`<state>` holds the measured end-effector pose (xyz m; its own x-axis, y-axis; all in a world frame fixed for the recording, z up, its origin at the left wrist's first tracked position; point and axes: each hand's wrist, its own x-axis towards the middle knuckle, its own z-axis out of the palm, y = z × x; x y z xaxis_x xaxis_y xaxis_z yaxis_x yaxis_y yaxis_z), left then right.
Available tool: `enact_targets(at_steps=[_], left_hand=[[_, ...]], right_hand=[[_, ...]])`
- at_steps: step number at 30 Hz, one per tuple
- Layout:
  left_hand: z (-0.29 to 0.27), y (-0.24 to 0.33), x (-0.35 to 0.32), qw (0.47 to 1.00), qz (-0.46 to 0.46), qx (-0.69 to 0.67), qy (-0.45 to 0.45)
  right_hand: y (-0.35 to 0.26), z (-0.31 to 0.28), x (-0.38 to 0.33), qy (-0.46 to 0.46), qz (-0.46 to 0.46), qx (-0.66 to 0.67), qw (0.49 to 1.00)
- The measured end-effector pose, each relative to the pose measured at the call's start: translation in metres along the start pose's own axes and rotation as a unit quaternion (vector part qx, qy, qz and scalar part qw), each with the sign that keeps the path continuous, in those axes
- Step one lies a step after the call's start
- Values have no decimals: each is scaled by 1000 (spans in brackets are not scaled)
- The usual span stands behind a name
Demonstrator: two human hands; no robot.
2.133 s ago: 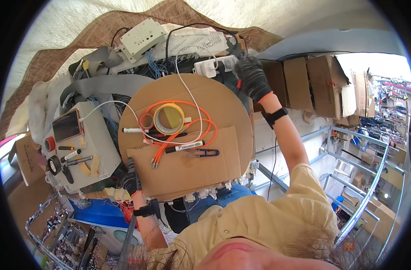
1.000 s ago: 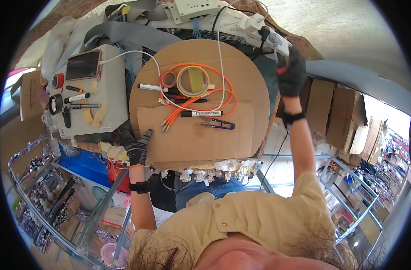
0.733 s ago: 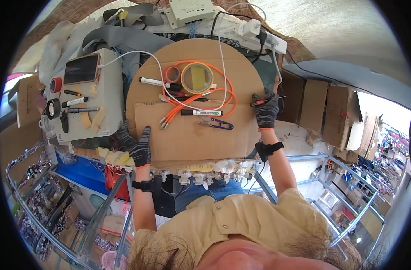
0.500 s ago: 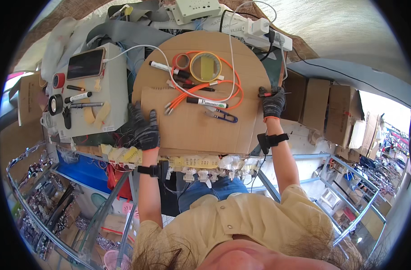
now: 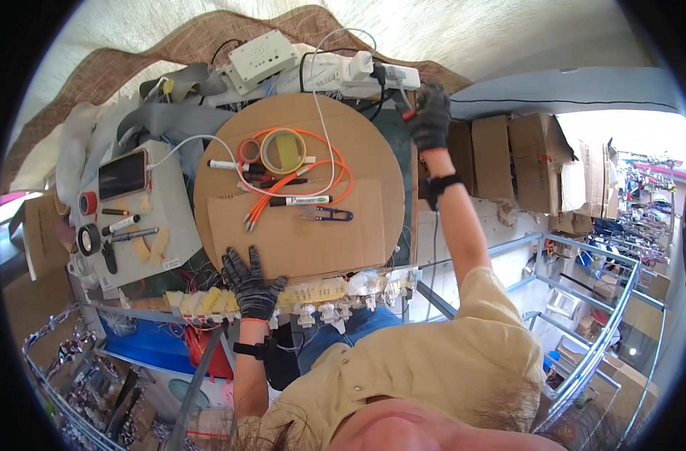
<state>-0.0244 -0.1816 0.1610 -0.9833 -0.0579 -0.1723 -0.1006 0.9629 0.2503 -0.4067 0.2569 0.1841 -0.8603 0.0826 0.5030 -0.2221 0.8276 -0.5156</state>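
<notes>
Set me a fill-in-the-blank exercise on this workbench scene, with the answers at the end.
1. The left hand is covered by a dark ____.
2. Nearer the power strip is the ____ hand.
3. The bundled cord with metal tips is coloured ____.
4. The white cable plugs into the ____ on the box at left.

Missing words: glove; right; orange; phone.

You have two dark knit-gloved hands (image 5: 253, 292), one round brown cardboard disc (image 5: 375, 161), four ring-shaped tape rolls (image 5: 265, 149) (one yellow, one black, two reddish), three white-barrelled, black-capped markers (image 5: 301, 201), one pair of blue-handled snips (image 5: 333, 215).
</notes>
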Motion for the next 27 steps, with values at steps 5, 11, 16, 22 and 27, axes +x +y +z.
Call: enact_targets(at_steps=[5, 11, 16, 22, 27], left_hand=[[10, -10, -9, 999, 11, 25, 19], [1, -6, -3, 999, -12, 26, -15], [-35, -15, -17, 998, -32, -19, -44], [-105, -71, -70, 998, 23, -62, 18], [-166, -144, -100, 989, 14, -86, -120]], right_hand=[[-4, 34, 62, -112, -163, -203, 959], [-34, 49, 72, -159, -79, -185, 966], [-19, 39, 53, -166, -95, 11, 981], [-26, -14, -2, -130, -126, -135, 974], [-58, -78, -77, -4, -77, -78, 994]])
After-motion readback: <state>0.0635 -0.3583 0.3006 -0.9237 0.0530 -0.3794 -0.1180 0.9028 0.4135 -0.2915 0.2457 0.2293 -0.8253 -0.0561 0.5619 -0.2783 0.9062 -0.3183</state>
